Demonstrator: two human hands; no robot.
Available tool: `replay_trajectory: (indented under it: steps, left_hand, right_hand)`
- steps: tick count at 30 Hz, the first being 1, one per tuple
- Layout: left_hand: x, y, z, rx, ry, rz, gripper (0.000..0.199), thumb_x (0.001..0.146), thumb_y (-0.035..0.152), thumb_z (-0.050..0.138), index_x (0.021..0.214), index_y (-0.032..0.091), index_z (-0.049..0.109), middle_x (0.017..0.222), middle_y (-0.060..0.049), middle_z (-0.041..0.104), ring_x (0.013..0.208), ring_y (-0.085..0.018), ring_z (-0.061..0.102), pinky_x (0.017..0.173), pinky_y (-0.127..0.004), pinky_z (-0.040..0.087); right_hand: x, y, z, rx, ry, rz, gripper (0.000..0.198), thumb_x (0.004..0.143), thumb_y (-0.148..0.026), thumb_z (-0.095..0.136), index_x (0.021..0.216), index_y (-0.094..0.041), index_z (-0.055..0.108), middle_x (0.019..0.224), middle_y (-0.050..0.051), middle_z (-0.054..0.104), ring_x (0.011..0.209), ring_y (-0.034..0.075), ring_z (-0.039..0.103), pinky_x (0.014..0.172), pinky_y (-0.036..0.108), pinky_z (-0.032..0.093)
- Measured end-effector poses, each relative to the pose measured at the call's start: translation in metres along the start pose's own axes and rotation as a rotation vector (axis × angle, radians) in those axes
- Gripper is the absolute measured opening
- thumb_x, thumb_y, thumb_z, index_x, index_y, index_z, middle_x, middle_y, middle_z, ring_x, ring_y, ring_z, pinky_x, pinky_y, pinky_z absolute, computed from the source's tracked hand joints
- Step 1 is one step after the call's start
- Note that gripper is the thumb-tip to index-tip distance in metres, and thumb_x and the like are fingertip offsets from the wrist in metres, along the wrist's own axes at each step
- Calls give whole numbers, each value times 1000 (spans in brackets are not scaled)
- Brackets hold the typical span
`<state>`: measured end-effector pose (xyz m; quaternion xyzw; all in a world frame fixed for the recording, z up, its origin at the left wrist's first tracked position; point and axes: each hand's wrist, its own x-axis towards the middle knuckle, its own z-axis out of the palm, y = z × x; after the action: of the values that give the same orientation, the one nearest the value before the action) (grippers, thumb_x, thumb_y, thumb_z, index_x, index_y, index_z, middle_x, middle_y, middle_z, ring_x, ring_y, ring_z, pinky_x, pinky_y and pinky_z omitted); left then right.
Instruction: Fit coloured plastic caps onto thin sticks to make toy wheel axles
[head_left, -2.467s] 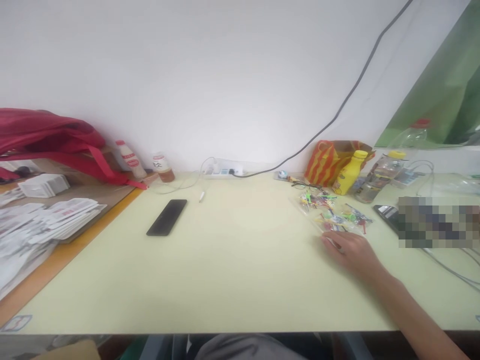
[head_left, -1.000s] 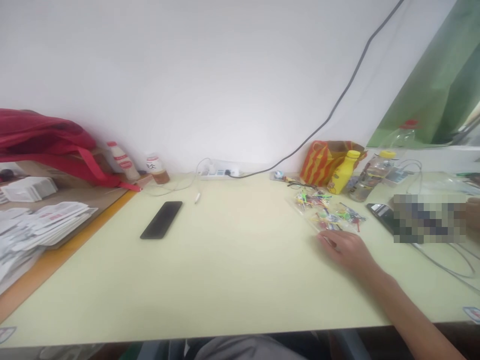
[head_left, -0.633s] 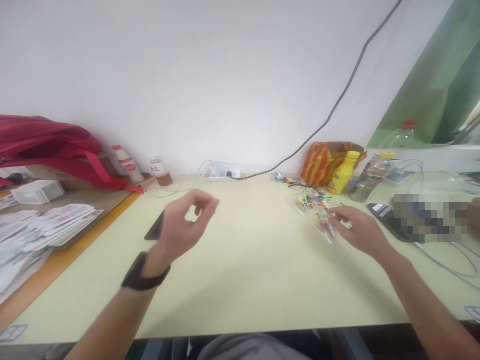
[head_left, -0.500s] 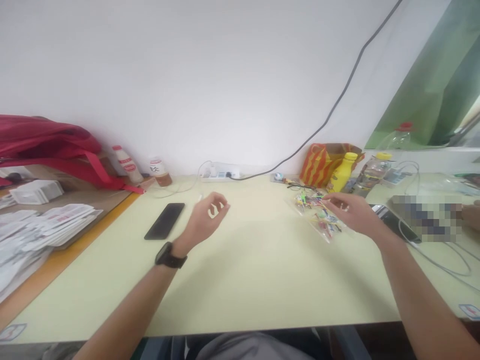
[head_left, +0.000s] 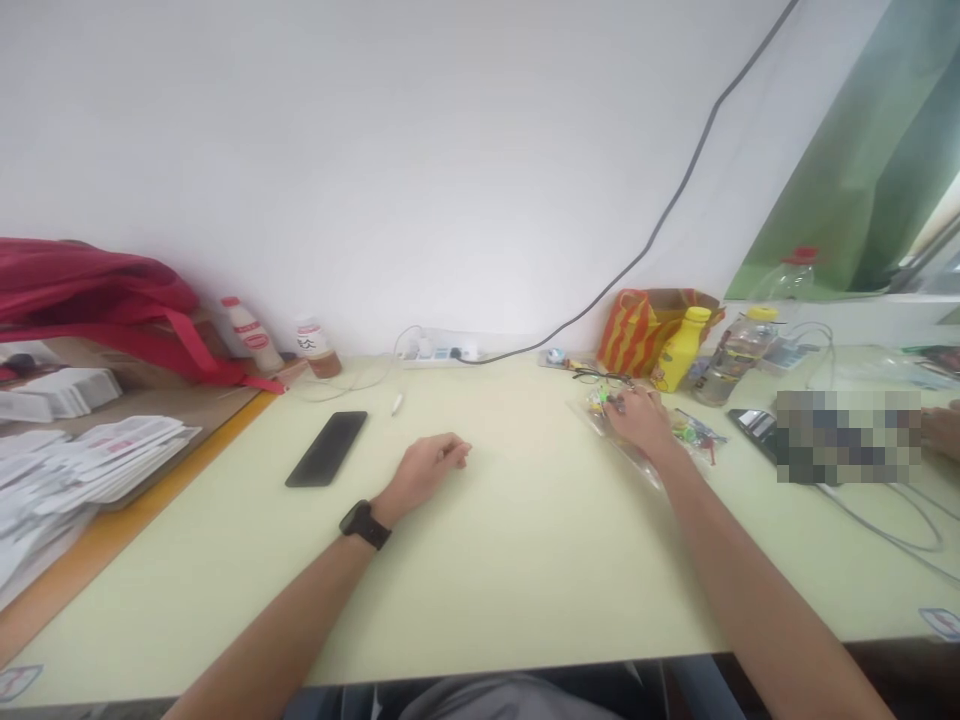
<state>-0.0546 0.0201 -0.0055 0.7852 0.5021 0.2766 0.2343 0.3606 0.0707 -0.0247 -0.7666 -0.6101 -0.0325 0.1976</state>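
Note:
My right hand [head_left: 641, 425] reaches down over a clear plastic bag [head_left: 645, 470], fingers bent and close together among small colourful pieces [head_left: 694, 432]. What those fingers pinch is too small and partly hidden to make out. Near the middle of the table, my left hand [head_left: 427, 470] is loosely closed, its fingers curled in and nothing visible in them. A black watch [head_left: 365, 524] is on the left wrist. Left of that hand, a black phone [head_left: 328, 449] lies flat, and a small white stick-like item [head_left: 397, 403] lies beyond it.
A striped paper bag [head_left: 625, 330], a yellow bottle [head_left: 681, 350] and a clear bottle [head_left: 739, 355] stand at the back right. A power strip [head_left: 439, 355] lies by the wall. Paper stacks [head_left: 112, 455] lie left. Another person's hand [head_left: 941, 430] is at the far right.
My right hand has moved left and come down onto the small pieces in the plastic bag. My left hand has shifted slightly right and nearer, and its fingers have curled in.

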Motion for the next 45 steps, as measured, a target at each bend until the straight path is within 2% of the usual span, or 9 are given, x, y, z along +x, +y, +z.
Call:
replay_trajectory:
  steps: [5, 12, 19, 23, 29, 35, 39, 42, 45]
  left_hand:
    - [1, -8, 2, 0, 32, 40, 24, 99, 39, 52, 95, 22, 69, 86, 0, 74, 66, -16, 57, 64, -29, 42]
    - [0, -19, 4, 23, 84, 116, 30, 96, 35, 58, 124, 28, 65, 126, -5, 71, 109, -24, 66, 98, -39, 51]
    - [-2, -16, 3, 51, 33, 128, 29, 97, 36, 60, 123, 29, 67, 122, -5, 71, 115, -26, 66, 107, -44, 50]
    - [-3, -12, 4, 36, 27, 126, 29, 98, 38, 58, 125, 29, 65, 124, -5, 71, 117, -26, 65, 108, -45, 49]
    - [-7, 2, 5, -85, 29, 113, 58, 96, 47, 64, 149, 32, 46, 139, -7, 64, 122, -25, 61, 106, -44, 49]
    - [-12, 19, 0, -214, -124, 164, 81, 89, 49, 75, 158, 34, 35, 150, -10, 57, 135, -27, 55, 111, -46, 46]
    - [-13, 26, 8, -301, -171, 149, 89, 83, 48, 81, 158, 32, 37, 140, -11, 65, 130, -27, 59, 114, -47, 43]
    - [-13, 31, 15, -405, -179, 109, 69, 88, 47, 75, 150, 28, 51, 113, -8, 74, 106, -24, 68, 102, -42, 51]
    - [-12, 36, 19, -460, -186, 60, 33, 95, 48, 66, 113, 21, 73, 97, -6, 74, 88, -21, 67, 85, -35, 53]
  right_hand:
    - [-6, -6, 2, -6, -93, -15, 38, 94, -48, 56, 112, -16, 67, 115, 18, 71, 121, 36, 56, 96, 43, 44]
    - [-16, -22, 2, 105, -64, -85, 53, 88, -49, 64, 129, -16, 61, 112, 16, 72, 110, 33, 64, 89, 39, 47]
    - [-29, -50, 8, 536, -24, -171, 39, 91, -31, 52, 126, -16, 62, 102, 11, 69, 88, 24, 66, 83, 38, 52]
    - [-42, -73, -10, 802, -13, -275, 34, 96, -27, 45, 126, -20, 60, 94, 6, 65, 75, 20, 66, 68, 33, 55]
    - [-74, -113, -49, 937, 187, -579, 24, 102, -32, 50, 119, -25, 65, 99, 6, 66, 88, 21, 65, 82, 36, 55]
    - [-85, -127, -53, 1028, 217, -542, 19, 103, -37, 52, 113, -24, 62, 98, 6, 67, 91, 21, 66, 83, 35, 56]
    - [-87, -132, -55, 1093, 223, -523, 13, 101, -36, 56, 102, -25, 62, 94, 5, 65, 87, 20, 65, 81, 36, 56]
    - [-89, -135, -55, 1144, 222, -515, 10, 101, -33, 56, 98, -24, 61, 91, 4, 62, 83, 20, 64, 77, 35, 55]
    - [-92, -139, -50, 1177, 208, -499, 8, 100, -30, 55, 98, -24, 61, 92, 4, 61, 81, 19, 63, 74, 34, 55]
